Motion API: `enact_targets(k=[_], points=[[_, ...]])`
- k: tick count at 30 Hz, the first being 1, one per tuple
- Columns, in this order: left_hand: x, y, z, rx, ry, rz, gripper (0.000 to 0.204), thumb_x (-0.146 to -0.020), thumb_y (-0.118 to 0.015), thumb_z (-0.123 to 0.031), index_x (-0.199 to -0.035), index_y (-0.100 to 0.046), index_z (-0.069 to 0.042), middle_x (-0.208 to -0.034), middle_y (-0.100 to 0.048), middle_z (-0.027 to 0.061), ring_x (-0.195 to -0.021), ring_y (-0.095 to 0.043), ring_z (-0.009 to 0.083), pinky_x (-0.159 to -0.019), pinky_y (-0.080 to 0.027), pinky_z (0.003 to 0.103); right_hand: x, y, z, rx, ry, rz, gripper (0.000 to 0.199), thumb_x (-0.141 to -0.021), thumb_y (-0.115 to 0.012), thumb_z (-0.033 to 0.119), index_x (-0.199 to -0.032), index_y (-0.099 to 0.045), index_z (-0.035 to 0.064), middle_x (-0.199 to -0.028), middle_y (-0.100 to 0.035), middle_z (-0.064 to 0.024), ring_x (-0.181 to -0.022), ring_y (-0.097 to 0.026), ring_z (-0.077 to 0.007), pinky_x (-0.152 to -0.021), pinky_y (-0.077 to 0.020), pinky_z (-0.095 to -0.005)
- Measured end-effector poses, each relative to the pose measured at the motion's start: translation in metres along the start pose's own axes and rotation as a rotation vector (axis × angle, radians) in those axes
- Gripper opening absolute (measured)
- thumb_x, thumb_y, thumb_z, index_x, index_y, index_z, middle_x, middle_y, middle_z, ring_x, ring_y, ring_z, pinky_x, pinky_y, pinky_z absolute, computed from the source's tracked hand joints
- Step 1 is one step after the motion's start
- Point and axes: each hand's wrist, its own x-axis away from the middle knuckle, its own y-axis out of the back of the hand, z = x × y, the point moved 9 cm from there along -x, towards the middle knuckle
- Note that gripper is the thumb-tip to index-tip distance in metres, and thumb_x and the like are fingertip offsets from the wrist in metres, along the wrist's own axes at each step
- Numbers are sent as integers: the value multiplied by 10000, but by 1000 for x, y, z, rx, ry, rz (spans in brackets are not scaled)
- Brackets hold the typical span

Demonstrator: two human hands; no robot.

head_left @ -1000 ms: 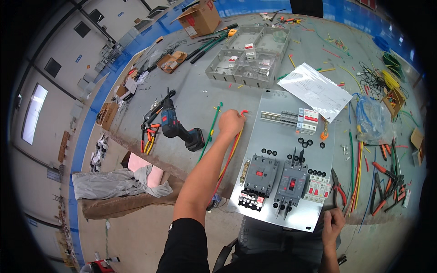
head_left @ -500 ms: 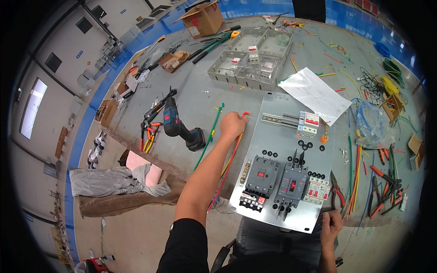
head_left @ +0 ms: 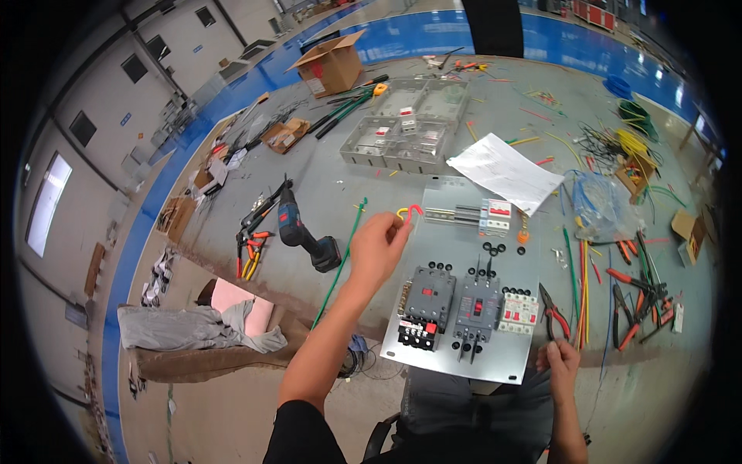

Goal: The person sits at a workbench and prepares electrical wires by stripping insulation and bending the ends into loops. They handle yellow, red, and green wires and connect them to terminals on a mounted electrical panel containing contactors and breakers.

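My left hand (head_left: pixel 376 251) is closed around a red wire (head_left: pixel 415 209) and a yellow wire (head_left: pixel 401 213). Their bent ends stick out past my fingers beside the upper left edge of a metal mounting plate (head_left: pixel 433 356). The plate carries a black contactor (head_left: pixel 430 294), a grey moulded-case breaker (head_left: pixel 478 307), a small white breaker (head_left: pixel 519 311) and, higher up, another breaker (head_left: pixel 495 216) on a rail. My right hand (head_left: pixel 559 363) is curled by the plate's lower right edge, just below red-handled pliers (head_left: pixel 554 315); whatever its fingers hold, if anything, is hidden.
A cordless drill (head_left: pixel 303 230) stands left of my left hand, near a green wire (head_left: pixel 340 271). Behind the plate lie a paper sheet (head_left: pixel 506 172) and a grey divided box (head_left: pixel 398 162). Cutters (head_left: pixel 640 301) and long wires (head_left: pixel 585 298) lie to the right.
My left hand has lifted the red and yellow wires off the table and drawn them nearer me. The view has shifted slightly; my right hand stays by the plate's corner.
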Motion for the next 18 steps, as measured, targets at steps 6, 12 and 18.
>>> enact_targets(k=[6,12,18], points=[[105,17,-146,-53,-383,122,146,-859,-816,-117,-935,-698,-75,-794,-627,63,-636,-618,258,-555,-487,352,-1,-99,120,-167,-27,409,326,-1090,-536,255,-1078,-671,-41,-915,-686,-81,-818,-668,-153,-703,-542,-299],[174,10,-209,-56,-614,198,203,-795,-836,-48,-955,-712,-51,-824,-675,75,-665,-653,258,-575,-496,356,41,-130,126,-359,-159,694,397,-1120,-500,367,-991,-633,15,-877,-656,-72,-763,-652,-152,-670,-554,-311],[210,-2,-224,123,-581,370,268,-840,-776,-10,-1102,-720,-14,-819,-641,92,-657,-624,266,-584,-494,375,92,-118,102,-689,-313,780,434,-1124,-488,394,-914,-608,34,-777,-606,-73,-636,-582,-162,-585,-493,-299]])
